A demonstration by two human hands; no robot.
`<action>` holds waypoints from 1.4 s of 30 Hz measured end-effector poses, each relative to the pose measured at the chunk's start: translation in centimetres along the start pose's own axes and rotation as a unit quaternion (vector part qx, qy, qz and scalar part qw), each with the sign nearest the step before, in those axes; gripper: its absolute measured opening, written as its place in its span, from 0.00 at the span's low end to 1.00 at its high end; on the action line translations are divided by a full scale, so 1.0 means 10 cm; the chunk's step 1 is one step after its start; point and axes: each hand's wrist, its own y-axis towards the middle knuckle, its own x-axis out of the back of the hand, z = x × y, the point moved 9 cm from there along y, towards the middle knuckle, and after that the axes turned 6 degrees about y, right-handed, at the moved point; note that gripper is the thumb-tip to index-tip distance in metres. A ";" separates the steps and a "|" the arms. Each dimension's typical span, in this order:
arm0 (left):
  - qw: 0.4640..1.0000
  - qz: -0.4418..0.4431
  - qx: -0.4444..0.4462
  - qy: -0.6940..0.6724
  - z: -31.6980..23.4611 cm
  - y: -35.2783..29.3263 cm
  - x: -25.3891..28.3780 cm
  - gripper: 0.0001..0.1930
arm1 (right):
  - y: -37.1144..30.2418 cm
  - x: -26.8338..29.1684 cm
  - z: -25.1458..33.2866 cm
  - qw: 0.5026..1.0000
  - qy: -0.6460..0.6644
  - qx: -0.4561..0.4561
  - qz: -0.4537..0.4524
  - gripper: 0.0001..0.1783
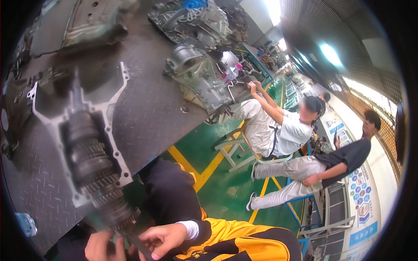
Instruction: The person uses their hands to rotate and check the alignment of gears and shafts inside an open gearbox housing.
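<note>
One end of the gear shaft (96, 167) overhangs the tabletop (150, 111), presumably for access; your right grip (167, 238) clamps it, likely steadying it. Your left grip (100, 248), alongside, is blurred; its closure cannot be told. The open gearbox housing half (121, 164) cradles the rest.

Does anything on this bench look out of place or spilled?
Nothing looks spilled. One oddity: a small metal ring lies loose on the bench, beside the silver casing, fitted to nothing. The gear shaft overhangs the bench edge, but the right hand holds its end.
</note>
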 end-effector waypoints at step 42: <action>0.686 0.237 0.306 -0.616 0.20 -0.40 -1.02 0.21 | 0.05 0.22 -0.03 0.972 -0.218 -0.067 -0.052 0.17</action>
